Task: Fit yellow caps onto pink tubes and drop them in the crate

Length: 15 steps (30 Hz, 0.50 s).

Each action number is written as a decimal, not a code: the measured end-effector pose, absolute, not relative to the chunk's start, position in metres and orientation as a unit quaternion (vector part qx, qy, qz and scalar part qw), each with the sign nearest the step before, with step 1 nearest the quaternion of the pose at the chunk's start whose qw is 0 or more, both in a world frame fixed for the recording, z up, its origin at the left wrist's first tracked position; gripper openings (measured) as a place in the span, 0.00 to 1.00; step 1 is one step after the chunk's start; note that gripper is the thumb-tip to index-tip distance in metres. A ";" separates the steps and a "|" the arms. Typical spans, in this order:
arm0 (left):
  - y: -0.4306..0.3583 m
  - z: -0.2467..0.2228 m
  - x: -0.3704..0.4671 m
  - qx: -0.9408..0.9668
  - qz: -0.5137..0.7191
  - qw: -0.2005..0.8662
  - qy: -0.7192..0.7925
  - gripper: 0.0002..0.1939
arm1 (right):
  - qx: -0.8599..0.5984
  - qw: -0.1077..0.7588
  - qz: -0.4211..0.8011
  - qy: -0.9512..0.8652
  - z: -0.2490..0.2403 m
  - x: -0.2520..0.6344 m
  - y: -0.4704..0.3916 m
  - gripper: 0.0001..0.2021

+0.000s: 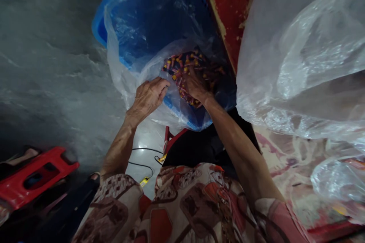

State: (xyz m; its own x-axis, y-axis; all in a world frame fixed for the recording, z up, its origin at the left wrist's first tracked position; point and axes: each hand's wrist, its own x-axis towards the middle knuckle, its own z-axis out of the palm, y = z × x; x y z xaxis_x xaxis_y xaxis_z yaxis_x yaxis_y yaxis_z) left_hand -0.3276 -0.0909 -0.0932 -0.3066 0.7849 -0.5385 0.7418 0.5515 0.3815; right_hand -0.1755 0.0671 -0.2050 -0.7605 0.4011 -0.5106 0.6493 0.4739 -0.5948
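Inside a blue plastic basket [101, 26] hangs a clear plastic bag [114, 59], its rim spread over the basket's side. A heap of small reddish-pink pieces with yellow ends [182, 91] lies in the bag; their exact kind is too small to make out. My left hand [152, 93] is closed on the near left part of the bag, fingers bent around the film. Down in the heap is my right hand [196, 85], its fingers pointing away from me among the pieces. Shadow and the pieces hide its fingertips, so its grip does not show.
A worn red surface [228, 3] borders the basket on the right. Large clear plastic sheeting [313, 53] bulges beside it, above a stained tabletop [291, 159]. At lower left stands a red plastic stool [37, 178]. A black cable [145, 149] runs across the grey floor.
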 end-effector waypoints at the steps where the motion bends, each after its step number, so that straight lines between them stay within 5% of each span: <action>1: -0.091 -0.092 -0.326 0.469 0.043 0.348 0.811 0.20 | 0.315 0.159 -0.417 0.838 -0.199 -0.170 0.064 0.20; 4: -0.087 -0.090 -0.316 0.448 0.104 0.343 0.819 0.22 | 0.314 0.161 -0.474 0.806 -0.174 -0.146 0.057 0.22; 10: -0.070 -0.107 -0.258 0.381 0.263 0.443 0.768 0.23 | 0.307 0.064 -0.780 0.542 -0.135 -0.097 0.027 0.37; 15: -0.070 -0.120 -0.230 0.311 0.396 0.612 0.610 0.28 | 0.393 -0.010 -0.796 0.460 -0.121 -0.072 0.011 0.40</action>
State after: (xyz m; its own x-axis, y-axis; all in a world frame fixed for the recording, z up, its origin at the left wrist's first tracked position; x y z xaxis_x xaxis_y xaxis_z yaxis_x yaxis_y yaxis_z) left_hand -0.2301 -0.0695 -0.1202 -0.0579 0.8635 -0.5010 -0.1050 0.4938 0.8632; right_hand -0.0725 0.0109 -0.1213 -0.6901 0.3779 -0.6172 0.3456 -0.5772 -0.7399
